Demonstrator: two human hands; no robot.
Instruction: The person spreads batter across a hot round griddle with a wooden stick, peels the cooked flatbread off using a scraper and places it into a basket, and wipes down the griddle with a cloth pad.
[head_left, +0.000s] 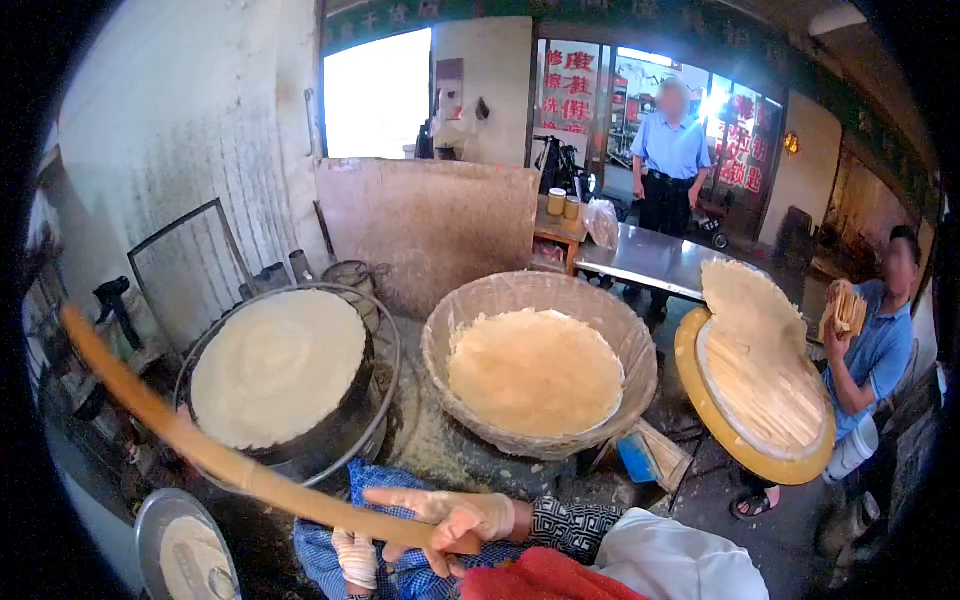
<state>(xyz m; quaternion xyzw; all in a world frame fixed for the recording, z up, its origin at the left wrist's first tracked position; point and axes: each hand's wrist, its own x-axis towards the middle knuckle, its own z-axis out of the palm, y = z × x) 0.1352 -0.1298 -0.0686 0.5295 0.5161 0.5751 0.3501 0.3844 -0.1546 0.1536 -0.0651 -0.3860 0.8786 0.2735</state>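
Observation:
A long, curved wooden stick (215, 447) slants from the left down to the bottom middle. Its lower end is in my right hand (465, 515), whose fingers wrap round it with the index finger stretched out. My left hand (355, 558) is under the stick, its fingers hidden. Beyond the stick, a round pan (280, 370) holds a pale, flat layer with a ragged edge. Ahead, a wide basket (455, 397) lined with cloth holds a tan, flat round sheet (535, 370). A metal bowl (150, 530) with pale powder or batter sits at the lower left.
A person (870, 340) at the right holds a folded stack (848, 308) beside a tilted yellow round tray (825, 455) with pale strips and a draped sheet. Another person (670, 150) stands behind a metal table (655, 258). A brown board (430, 225) rises behind the basket.

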